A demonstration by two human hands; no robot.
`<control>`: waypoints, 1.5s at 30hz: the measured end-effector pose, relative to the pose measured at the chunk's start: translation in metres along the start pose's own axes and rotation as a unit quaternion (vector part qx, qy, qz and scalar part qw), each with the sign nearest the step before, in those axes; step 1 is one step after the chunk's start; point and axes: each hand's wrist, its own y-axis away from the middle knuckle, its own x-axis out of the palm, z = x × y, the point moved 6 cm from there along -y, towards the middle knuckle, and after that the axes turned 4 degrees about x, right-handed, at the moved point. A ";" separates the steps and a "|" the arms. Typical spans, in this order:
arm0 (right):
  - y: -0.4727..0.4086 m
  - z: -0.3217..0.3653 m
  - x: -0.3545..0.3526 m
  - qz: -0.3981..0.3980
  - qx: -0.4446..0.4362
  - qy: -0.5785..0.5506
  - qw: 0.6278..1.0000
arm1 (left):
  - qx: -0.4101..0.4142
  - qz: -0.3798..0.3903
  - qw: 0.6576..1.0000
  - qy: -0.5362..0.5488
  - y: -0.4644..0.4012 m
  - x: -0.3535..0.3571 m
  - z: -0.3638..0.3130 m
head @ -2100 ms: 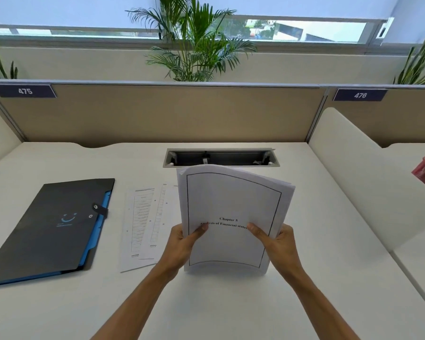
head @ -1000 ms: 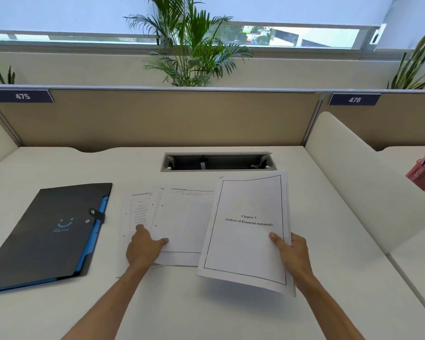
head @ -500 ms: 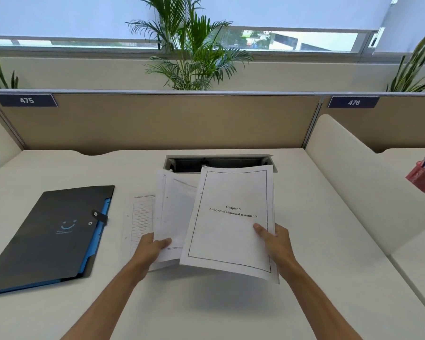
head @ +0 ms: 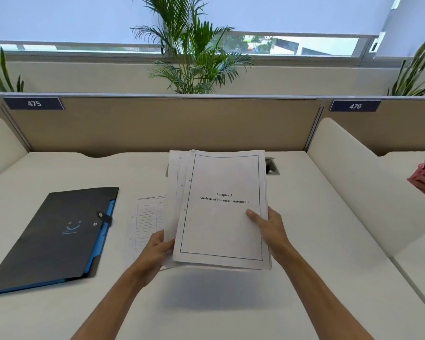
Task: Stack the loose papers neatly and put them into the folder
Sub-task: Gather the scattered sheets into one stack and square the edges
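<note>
Both hands are holding a bundle of papers (head: 221, 209) lifted off the table (head: 317, 278) at frame centre, tilted toward the camera, shadow falling below it. The right hand (head: 270, 229) is gripping the bundle's right edge, thumb on the front cover page reading "Chapter 5 Analysis of Financial statements", fingers behind and out of view. The left hand (head: 155, 253) is pinching the lower left corner, where a few back sheets are sticking out leftward and upward past the cover, so the stack is not square yet. Each grip is narrow, closed on the paper.

One loose sheet (head: 147, 222), a printed table page, is lying flat on the table just left of the bundle, partly hidden behind it and behind the left hand. The folder (head: 57, 236), dark with a blue edge and a snap tab, is lying closed at lower left of the frame, well apart from both hands and just beside the loose sheet.

Step in hand, as judged: gathering and squaring. Doing it well likely means loosening both grips a little, standing the bundle on its bottom edge and tapping it on the table until the offset sheets are dropping into line, then tapping a side edge too. The loose sheet should be picked up and added before squaring, otherwise it needs a second pass. Squeezing too hard risks creasing the corners. The folder is not yet opened.
</note>
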 end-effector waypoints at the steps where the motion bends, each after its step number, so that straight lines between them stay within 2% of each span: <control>1: 0.002 0.003 0.000 -0.001 -0.017 0.013 1.000 | 0.005 0.009 1.000 -0.002 0.001 0.001 -0.001; 5: 0.011 0.016 0.001 -0.017 -0.080 0.075 0.994 | 0.021 0.016 1.000 -0.017 0.006 0.000 -0.006; 12: 0.030 0.034 0.013 -0.003 -0.113 0.012 0.994 | 0.020 -0.052 0.996 0.064 0.001 -0.014 -0.035; 15: 0.037 0.038 0.019 -0.007 -0.131 -0.006 0.991 | 0.054 -0.045 0.997 0.039 0.000 -0.012 -0.053; 19: 0.042 0.040 0.029 0.004 -0.127 -0.023 0.992 | 0.098 -0.099 0.990 0.017 0.002 -0.007 -0.058; 22: 0.043 0.036 0.034 0.027 -0.085 -0.028 0.996 | 0.118 -0.097 0.988 0.016 0.005 -0.002 -0.055; 25: 0.044 0.035 0.032 0.012 -0.073 -0.040 0.996 | 0.113 -0.095 0.989 0.012 0.006 -0.002 -0.048; 36: 0.055 0.045 0.030 0.003 -0.128 -0.010 0.992 | 0.126 -0.073 0.989 0.008 0.005 0.004 -0.052; 45: 0.060 0.072 0.030 -0.013 -0.171 -0.002 0.985 | 0.137 -0.089 0.986 0.005 -0.002 0.017 -0.070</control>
